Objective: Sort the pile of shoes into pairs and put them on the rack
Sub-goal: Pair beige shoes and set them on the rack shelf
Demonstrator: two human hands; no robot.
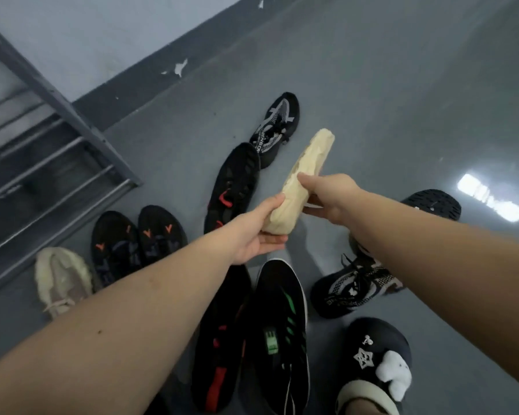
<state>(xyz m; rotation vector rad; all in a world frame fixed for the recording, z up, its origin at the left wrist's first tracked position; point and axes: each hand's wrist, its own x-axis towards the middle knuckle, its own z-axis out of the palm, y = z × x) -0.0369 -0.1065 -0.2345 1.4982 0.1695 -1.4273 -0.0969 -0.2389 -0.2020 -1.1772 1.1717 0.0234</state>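
I hold a cream shoe (304,172) sole-up above the floor, between both hands. My left hand (256,232) grips its heel end and my right hand (327,194) pinches its middle. Its cream match (62,280) lies on the floor at the lower left. Beside that stands a pair of black shoes with orange marks (138,241). A black shoe with red trim (232,184) lies under my hands. Another red-trimmed one (219,339) and a green-trimmed one (282,330) lie near me. The grey metal rack (51,163) stands at the left.
A black-and-white knit shoe (277,124) lies far out, its match (351,289) at the right under my forearm. A black sole (432,205) shows beyond my right arm. My foot wears a black clog with charms (375,360). The grey floor (402,100) stretches beyond, with the wall at the top left.
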